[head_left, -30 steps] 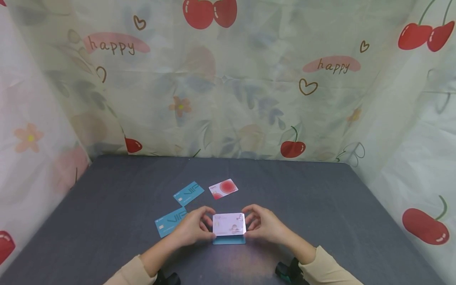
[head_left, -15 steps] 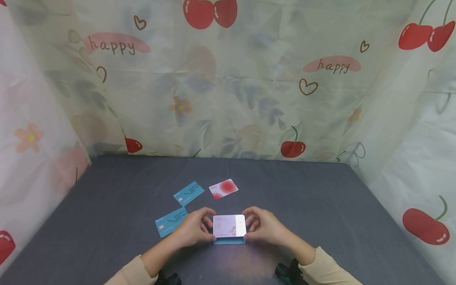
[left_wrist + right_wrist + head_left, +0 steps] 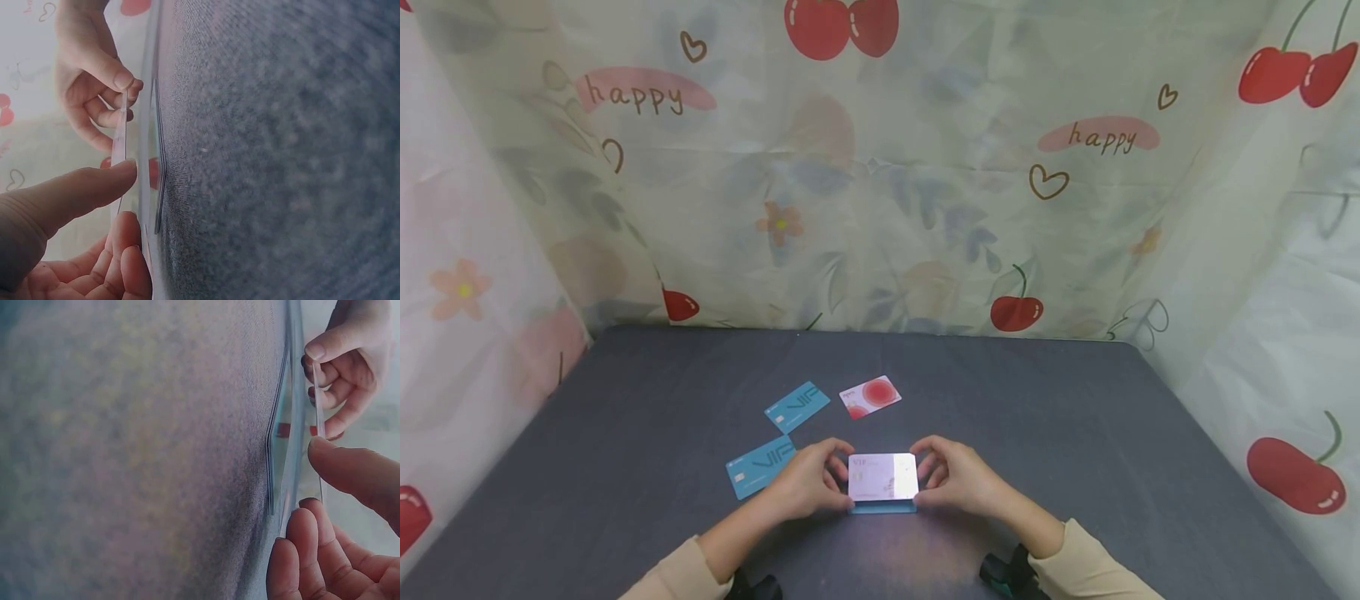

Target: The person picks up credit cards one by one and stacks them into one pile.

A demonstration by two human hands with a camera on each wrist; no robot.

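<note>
Both hands hold a pale pink VIP card [image 3: 872, 477] by its two short sides. My left hand [image 3: 811, 478] pinches the left side between thumb and fingers; my right hand [image 3: 957, 477] pinches the right side likewise. Edge-on in the left wrist view, the pink card [image 3: 120, 140] is apart from a thin stack of cards [image 3: 159, 162] lying on the table. The right wrist view shows the same gap beside that stack [image 3: 272, 444]. From the head, only a blue front strip [image 3: 883, 507] of the stack shows beneath the pink card.
Two blue VIP cards [image 3: 797, 407] [image 3: 758, 469] lie on the dark grey table [image 3: 1037, 400], left of the stack and farther back. A white card with red circles [image 3: 871, 397] lies behind the hands. Printed cloth [image 3: 880, 250] walls the back and sides.
The pink card has come down slightly and a little toward me, covering more of the blue strip. Both hands shift with it. The loose cards stay put.
</note>
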